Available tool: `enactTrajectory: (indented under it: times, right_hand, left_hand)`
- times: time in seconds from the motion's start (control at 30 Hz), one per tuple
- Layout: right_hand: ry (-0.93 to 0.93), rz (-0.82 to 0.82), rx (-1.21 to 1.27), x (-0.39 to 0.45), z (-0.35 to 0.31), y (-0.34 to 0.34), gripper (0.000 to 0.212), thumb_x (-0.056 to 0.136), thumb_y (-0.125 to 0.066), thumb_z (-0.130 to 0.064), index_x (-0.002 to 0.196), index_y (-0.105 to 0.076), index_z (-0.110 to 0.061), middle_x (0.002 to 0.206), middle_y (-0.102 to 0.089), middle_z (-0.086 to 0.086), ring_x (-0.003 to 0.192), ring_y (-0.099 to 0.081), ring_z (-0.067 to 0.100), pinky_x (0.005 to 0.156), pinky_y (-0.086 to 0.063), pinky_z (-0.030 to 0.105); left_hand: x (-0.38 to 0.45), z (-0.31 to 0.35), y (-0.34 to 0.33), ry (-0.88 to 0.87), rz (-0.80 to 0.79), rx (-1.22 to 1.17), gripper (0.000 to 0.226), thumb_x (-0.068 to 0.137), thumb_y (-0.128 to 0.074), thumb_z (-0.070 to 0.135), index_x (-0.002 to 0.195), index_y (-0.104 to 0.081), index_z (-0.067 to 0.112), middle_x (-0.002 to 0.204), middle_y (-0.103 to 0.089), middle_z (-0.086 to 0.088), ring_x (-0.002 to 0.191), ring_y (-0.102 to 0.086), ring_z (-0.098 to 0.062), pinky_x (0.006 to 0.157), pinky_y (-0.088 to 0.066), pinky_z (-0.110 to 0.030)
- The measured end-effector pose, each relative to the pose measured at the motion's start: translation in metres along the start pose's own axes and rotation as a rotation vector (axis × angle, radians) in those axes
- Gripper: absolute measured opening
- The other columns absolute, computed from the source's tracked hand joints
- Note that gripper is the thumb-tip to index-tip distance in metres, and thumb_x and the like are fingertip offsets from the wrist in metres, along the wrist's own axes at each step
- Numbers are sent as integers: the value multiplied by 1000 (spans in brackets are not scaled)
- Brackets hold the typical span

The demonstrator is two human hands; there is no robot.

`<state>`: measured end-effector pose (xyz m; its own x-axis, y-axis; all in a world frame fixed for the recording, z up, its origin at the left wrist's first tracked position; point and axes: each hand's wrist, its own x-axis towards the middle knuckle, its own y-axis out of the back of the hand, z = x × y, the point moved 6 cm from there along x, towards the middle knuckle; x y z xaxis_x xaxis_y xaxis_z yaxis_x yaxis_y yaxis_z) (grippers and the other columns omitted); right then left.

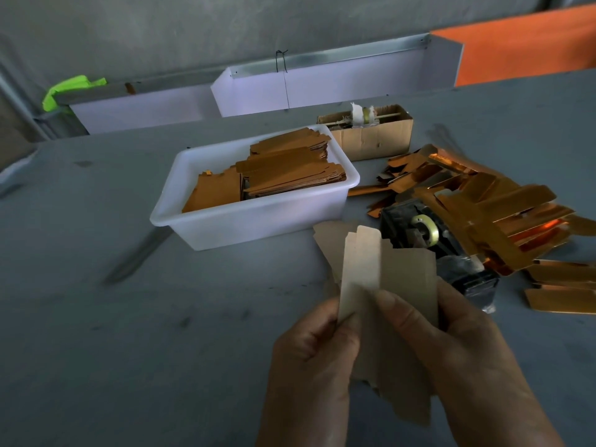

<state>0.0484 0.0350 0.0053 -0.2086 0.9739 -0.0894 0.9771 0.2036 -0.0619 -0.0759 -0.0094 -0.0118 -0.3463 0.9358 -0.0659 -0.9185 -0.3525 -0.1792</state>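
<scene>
A flat tan card box blank (396, 279) is held up over the grey table, plain side toward me, with one narrow panel folded forward. My left hand (312, 359) grips its lower left edge. My right hand (458, 350) grips the right side, thumb pressed on the card's face beside the folded panel. A black tape dispenser (429, 240) with a roll of clear tape stands just behind the blank.
A white plastic tub (251, 217) holds stacks of folded gold-brown blanks at centre. Loose shiny gold blanks (503, 211) lie heaped at right. A small brown carton (371, 137) sits behind the tub. White panels (290, 91) line the table's back edge.
</scene>
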Motion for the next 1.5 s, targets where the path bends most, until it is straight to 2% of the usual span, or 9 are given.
enactTrajectory:
  times: [0.23, 0.5, 0.7, 0.87, 0.97, 1.03, 1.13, 1.3, 1.5]
  right_hand:
    - [84, 108, -306, 2, -2, 11, 31, 59, -69, -47, 89, -59, -52, 69, -65, -4, 63, -62, 9, 57, -51, 31]
    - [88, 109, -340, 1, 4, 5, 33, 55, -69, -47, 85, -57, -44, 71, -67, -8, 66, -63, 9, 61, -54, 34]
    - [284, 276, -596, -4, -2, -3, 39, 72, -74, -14, 80, -45, -39, 55, -50, -2, 71, -53, -5, 59, -39, 4]
    - [336, 76, -576, -12, -8, -21, 48, 73, -69, -29, 107, -48, -56, 74, -59, -15, 73, -57, 0, 72, -43, 5]
    - [357, -17, -550, -15, -9, -24, 58, 76, -70, -29, 127, -49, -45, 93, -59, -20, 85, -57, -2, 78, -43, 4]
    - [367, -52, -511, -17, -14, -23, 62, 73, -67, -21, 122, -46, -52, 93, -61, -22, 89, -58, -4, 74, -46, 6]
    - [224, -91, -349, -15, -15, -18, 56, 72, -68, -17, 108, -50, -56, 80, -67, -19, 70, -64, -2, 62, -50, 8]
    - [201, 140, -440, -12, -21, 5, 45, 50, -54, -66, 92, -55, -50, 80, -62, -20, 71, -61, -4, 51, -46, 8]
    - [-221, -309, 133, 0, 5, -10, 30, 66, -69, -35, 87, -74, -14, 64, -62, 12, 52, -58, 22, 47, -48, 26]
  left_hand:
    - [4, -2, 6, 34, 112, -23, 26, 57, -69, 19, 81, -72, 9, 71, -75, -9, 64, -69, -16, 60, -53, -26]
    - [8, 0, 4, 92, 70, 61, 22, 63, -70, 27, 82, -78, 19, 75, -74, -14, 72, -69, -29, 69, -55, -43]
    - [0, -9, -3, 90, 122, 180, 19, 89, -66, 16, 74, -75, 22, 67, -71, -13, 61, -64, -19, 61, -57, -45]
    - [-2, -7, -6, 109, 10, 108, 35, 98, -52, 27, 72, -75, 20, 66, -71, -4, 64, -67, -13, 57, -52, -25]
    - [-4, -1, -8, 46, -86, 128, 31, 87, -51, 44, 85, -77, 26, 85, -76, -7, 85, -72, -21, 78, -56, -34]
    - [-4, 1, -7, 9, -102, 138, 28, 80, -53, 41, 87, -77, 27, 84, -75, -10, 83, -72, -26, 74, -55, -35]
    - [-2, 3, -2, 9, -155, 128, 28, 78, -57, 37, 88, -75, 17, 83, -71, -23, 77, -69, -37, 64, -52, -34]
    - [-4, 4, -3, 44, -310, 140, 23, 85, -56, 32, 93, -74, 19, 81, -74, -8, 77, -72, -20, 64, -54, -26]
    - [-4, 3, 2, 130, -402, 234, 30, 83, -58, 39, 101, -71, 20, 97, -70, -21, 96, -67, -39, 89, -52, -57]
